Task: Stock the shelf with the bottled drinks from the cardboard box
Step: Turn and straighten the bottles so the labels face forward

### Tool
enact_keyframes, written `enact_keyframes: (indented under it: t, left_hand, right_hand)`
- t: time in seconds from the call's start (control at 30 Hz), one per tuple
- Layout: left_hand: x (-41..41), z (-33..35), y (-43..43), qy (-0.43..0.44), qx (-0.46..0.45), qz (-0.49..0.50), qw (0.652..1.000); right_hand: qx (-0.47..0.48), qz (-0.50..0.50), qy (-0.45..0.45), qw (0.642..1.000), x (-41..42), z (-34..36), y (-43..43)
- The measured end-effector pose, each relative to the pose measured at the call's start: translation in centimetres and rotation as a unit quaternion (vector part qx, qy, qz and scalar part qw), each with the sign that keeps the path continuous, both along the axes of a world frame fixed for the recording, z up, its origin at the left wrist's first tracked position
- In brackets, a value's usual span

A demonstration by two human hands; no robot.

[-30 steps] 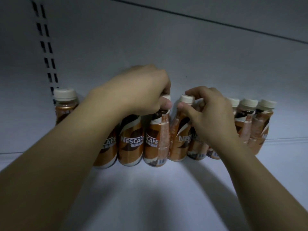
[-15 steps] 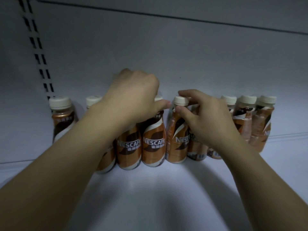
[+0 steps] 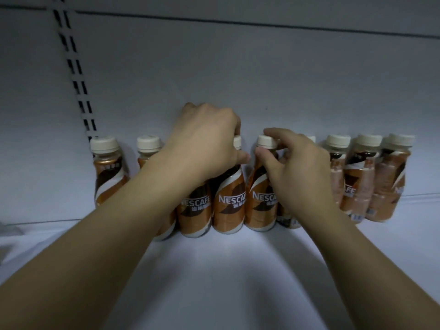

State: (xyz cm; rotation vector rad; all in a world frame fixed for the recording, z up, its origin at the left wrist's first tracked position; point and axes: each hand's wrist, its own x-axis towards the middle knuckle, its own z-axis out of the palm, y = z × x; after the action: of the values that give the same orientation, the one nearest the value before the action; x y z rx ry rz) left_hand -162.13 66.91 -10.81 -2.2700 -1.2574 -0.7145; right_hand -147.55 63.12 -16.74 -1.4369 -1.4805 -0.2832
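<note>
One flat white shelf board (image 3: 214,277) fills the lower half of the view, dimly lit, with a brighter patch just in front of the drinks. Behind it rises a plain pale grey back panel (image 3: 262,75), crossed near the top by a dark horizontal seam. A white upright strip with paired black slots (image 3: 76,75) runs down the panel on the left.

A row of small brown-and-orange plastic coffee bottles with cream screw caps (image 3: 107,172) stands upright along the back panel. The bottles are packed close together, and their white lettering reads NESCAFE.

The left hand (image 3: 204,146) is curled down over the top of a middle bottle (image 3: 229,203). Its fingers wrap the neck, and only a sliver of the cap shows. Just beside it, the right hand (image 3: 300,167) pinches the cap of the neighbouring bottle (image 3: 260,201), forefinger on top and thumb under the rim.

The left forearm (image 3: 114,246) covers most of one bottle and parts of others. The right hand and wrist hide more behind them, so the exact count cannot be told. Three bottles at far right (image 3: 364,184) look crinkled, perhaps under clear film, but blur makes this uncertain. The small print under the logo is unreadable. A grey shape at the left edge (image 3: 9,231) is too blurred to identify.
</note>
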Motion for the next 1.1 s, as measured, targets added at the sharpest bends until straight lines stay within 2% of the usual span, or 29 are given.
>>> enact_keyframes:
  t: [0.37, 0.5, 0.6, 0.67, 0.73, 0.8, 0.93, 1.1]
  left_hand:
    - [0.2, -0.5, -0.3, -0.013, 0.006, 0.007, 1.0]
    - [0.2, -0.4, -0.6, 0.013, 0.008, 0.032, 0.999]
    - [0.4, -0.3, -1.2, 0.019, 0.019, 0.03, 0.999]
    - [0.7, 0.0, -1.7, -0.005, 0.034, 0.007, 0.999]
    - [1.6, 0.5, -2.2, -0.037, 0.04, -0.026, 0.998]
    - [3.1, 1.2, -2.4, -0.045, 0.021, -0.055, 0.997]
    - [7.2, 2.0, -2.2, 0.022, -0.026, -0.103, 0.994]
    - [10.1, 2.2, -0.7, 0.104, -0.129, -0.124, 0.978]
  right_hand:
    - [-0.005, 0.067, 0.085, 0.994, 0.5, -0.1, 0.0]
    - [-0.036, 0.083, 0.047, 0.995, 1.2, 0.5, -0.2]
    - [-0.005, 0.051, 0.034, 0.998, 2.4, 1.9, -1.1]
    - [0.054, 0.003, 0.056, 0.997, 4.3, 3.0, -2.0]
    - [0.069, -0.056, 0.062, 0.994, 6.6, 3.5, -2.5]
    - [0.036, -0.098, 0.067, 0.992, 8.5, 3.3, -2.6]
    - [-0.044, -0.122, 0.072, 0.989, 9.5, 2.4, -2.2]
    - [-0.057, -0.134, 0.067, 0.987, 9.2, 1.6, -1.4]
